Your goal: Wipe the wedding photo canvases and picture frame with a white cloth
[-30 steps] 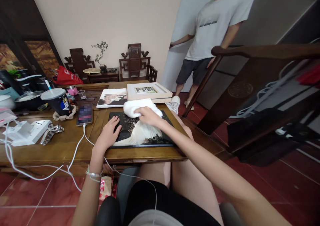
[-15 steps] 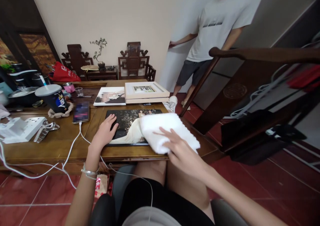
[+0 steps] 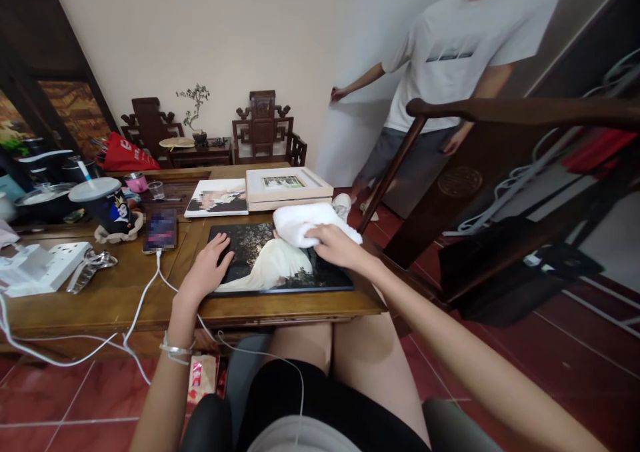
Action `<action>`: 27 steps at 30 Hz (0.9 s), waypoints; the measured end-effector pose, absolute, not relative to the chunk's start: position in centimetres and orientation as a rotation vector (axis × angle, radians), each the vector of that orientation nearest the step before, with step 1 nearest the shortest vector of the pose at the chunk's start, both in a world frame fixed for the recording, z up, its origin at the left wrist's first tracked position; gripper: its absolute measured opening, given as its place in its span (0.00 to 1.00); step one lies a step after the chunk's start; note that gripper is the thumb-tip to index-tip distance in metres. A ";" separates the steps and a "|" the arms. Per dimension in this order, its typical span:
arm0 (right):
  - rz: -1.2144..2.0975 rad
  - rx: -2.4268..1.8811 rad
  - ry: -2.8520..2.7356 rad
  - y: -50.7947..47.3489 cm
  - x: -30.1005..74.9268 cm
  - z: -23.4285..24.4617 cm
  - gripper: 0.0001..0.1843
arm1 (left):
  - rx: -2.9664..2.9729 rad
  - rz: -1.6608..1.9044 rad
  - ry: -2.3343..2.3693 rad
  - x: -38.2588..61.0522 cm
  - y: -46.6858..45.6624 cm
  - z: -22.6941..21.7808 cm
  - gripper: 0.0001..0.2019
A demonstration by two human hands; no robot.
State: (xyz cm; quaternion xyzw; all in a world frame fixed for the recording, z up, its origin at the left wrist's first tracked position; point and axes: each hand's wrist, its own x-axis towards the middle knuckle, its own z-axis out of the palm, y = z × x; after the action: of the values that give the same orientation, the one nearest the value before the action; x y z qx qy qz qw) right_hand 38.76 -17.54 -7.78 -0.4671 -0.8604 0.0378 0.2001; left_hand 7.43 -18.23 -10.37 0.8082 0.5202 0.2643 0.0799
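A dark framed wedding photo (image 3: 273,265) lies flat near the front edge of the wooden table (image 3: 150,292). My left hand (image 3: 213,263) rests on its left end, fingers stretched out and holding nothing. In my right hand (image 3: 333,244) is a folded white towel (image 3: 305,222), pressed over the photo's upper right part, which it hides. The towel's far side comes close to a light-framed picture (image 3: 287,184) behind it. Left of that frame lies a white photo panel (image 3: 217,197).
Left on the table are a phone (image 3: 160,231) on a white cable, a lidded cup (image 3: 107,205) and a power strip (image 3: 50,269). A wooden chair back (image 3: 460,179) stands at right. Beyond it, a person in a white T-shirt (image 3: 450,52) stands by the wall.
My right hand has moved the towel away from me, from the photo's lower right to its upper right edge. My left hand stays in place. The person behind has come nearer.
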 end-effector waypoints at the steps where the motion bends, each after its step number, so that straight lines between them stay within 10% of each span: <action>1: 0.105 -1.313 -2.408 -16.3 38.8 -7.5 0.22 | 2.420 0.783 1.559 7.4 -18.2 -10.3 0.26; 27: 0.061 -1.149 -2.399 -31.1 39.1 -9.8 0.21 | 2.422 0.781 1.573 7.6 -18.4 -10.2 0.25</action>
State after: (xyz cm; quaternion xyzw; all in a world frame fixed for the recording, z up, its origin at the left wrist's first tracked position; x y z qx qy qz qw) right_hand 39.13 -31.14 -9.75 -0.4196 -0.8756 0.0222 0.2381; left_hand 7.55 -18.44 -10.18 0.8073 0.5243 0.2602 0.0747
